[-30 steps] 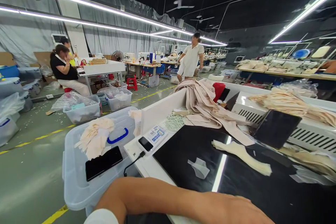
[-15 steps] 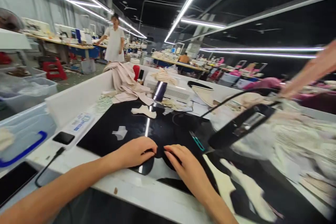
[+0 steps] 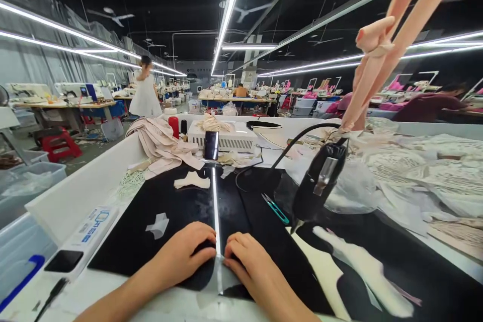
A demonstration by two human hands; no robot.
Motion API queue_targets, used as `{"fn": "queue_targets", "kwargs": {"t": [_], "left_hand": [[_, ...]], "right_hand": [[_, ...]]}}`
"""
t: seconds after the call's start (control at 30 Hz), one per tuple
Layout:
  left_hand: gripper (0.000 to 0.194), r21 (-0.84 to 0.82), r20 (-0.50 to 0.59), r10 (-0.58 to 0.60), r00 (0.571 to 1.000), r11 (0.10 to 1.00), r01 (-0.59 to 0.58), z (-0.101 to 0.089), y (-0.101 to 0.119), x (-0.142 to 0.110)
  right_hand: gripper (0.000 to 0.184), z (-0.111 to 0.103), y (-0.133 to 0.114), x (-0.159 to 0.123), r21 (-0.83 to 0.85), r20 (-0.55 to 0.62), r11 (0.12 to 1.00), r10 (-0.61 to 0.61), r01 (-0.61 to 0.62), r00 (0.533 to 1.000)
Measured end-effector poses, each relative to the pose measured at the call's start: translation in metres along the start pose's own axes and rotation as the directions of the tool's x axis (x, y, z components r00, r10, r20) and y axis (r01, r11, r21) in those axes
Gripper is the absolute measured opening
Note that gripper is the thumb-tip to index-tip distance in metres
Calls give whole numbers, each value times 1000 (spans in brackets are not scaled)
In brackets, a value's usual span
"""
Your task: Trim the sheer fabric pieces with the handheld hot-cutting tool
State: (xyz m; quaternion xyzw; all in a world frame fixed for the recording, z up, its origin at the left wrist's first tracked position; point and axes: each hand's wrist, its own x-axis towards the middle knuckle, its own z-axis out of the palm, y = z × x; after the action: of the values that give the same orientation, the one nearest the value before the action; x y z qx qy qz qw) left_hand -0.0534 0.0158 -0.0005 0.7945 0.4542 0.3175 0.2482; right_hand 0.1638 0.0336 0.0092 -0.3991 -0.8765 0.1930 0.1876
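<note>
At the front edge of a glossy black mat, my left hand and my right hand face each other, a small gap apart. Both have thumb and fingers curled into a pinch. Between and below the fingertips shows a thin greyish, see-through piece; how far each hand grips it is hard to make out. A translucent cut piece lies left of my left hand, and a cream fabric piece lies farther back. Teal-handled thread snips rest beyond my right hand.
A black handheld tool hangs from pink fabric strips at right, above cream cut pieces. A phone leans against a white box. Beige fabric is piled back left. A person stands beyond the table.
The view has levelled and swung right, so the table appears shifted. My hands stay close together at the mat's front edge, still pinched. The person in the background has turned and raised an arm.
</note>
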Motion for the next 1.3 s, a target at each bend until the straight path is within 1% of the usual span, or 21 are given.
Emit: {"fn": "queue_targets", "kwargs": {"t": [0.17, 0.27, 0.3, 0.37, 0.4, 0.47, 0.5, 0.57, 0.67, 0.73, 0.77, 0.87, 0.97, 1.07, 1.17, 1.3], "left_hand": [[19, -61, 32, -47, 998, 997, 49, -4, 4, 1], [14, -100, 6, -127, 992, 987, 127, -8, 3, 8], [20, -110, -14, -158, 987, 982, 156, -11, 2, 11], [32, -129, -62, -211, 976, 971, 202, -17, -4, 19], [36, -142, -81, -232, 969, 965, 219, -22, -8, 23], [38, -172, -102, -265, 959, 954, 246, -32, -16, 32], [39, -186, -105, -281, 954, 948, 259, -38, -20, 36], [42, -198, -108, -313, 944, 937, 288, -51, -29, 45], [37, -174, -121, -356, 927, 927, 333, -69, -44, 59], [29, -146, -141, -387, 911, 918, 368, -79, -55, 72], [28, -132, -156, -403, 902, 913, 386, -83, -61, 79], [33, -76, -205, -435, 877, 900, 428, -92, -75, 98], [34, 17, -259, -416, 872, 900, 435, -96, -84, 108], [33, 141, -287, -364, 886, 899, 415, -93, -85, 109], [33, 259, -272, -333, 903, 878, 402, -89, -82, 107], [33, 379, -244, -323, 914, 836, 396, -85, -80, 107]], "right_hand": [[16, 3, 1, 11, 164, -43, 985, 51, -43, 998], [19, 1, -4, 26, 279, -52, 959, 78, -60, 996], [18, 1, -6, 33, 320, -62, 946, 81, -57, 995], [12, 1, -9, 46, 412, -109, 910, 92, -40, 990], [10, 2, -10, 53, 456, -140, 890, 102, -27, 985], [17, 4, -13, 66, 500, -218, 866, 113, 12, 969], [17, 4, -14, 72, 499, -259, 866, 111, 34, 960], [9, 4, -15, 86, 465, -326, 882, 97, 70, 940], [16, 3, -17, 109, 399, -390, 913, 91, 80, 916], [16, 2, -16, 128, 342, -419, 937, 92, 64, 903], [15, 1, -15, 137, 310, -428, 949, 91, 51, 899], [16, 2, -10, 162, 194, -439, 981, 90, -4, 894], [16, 5, -4, 177, 56, -434, 996, 87, -69, 897], [14, 9, 1, 183, -70, -414, 990, 82, -122, 907], [13, 13, 4, 183, -167, -387, 974, 77, -152, 919], [15, 20, 7, 182, -251, -359, 953, 70, -169, 931]]}}
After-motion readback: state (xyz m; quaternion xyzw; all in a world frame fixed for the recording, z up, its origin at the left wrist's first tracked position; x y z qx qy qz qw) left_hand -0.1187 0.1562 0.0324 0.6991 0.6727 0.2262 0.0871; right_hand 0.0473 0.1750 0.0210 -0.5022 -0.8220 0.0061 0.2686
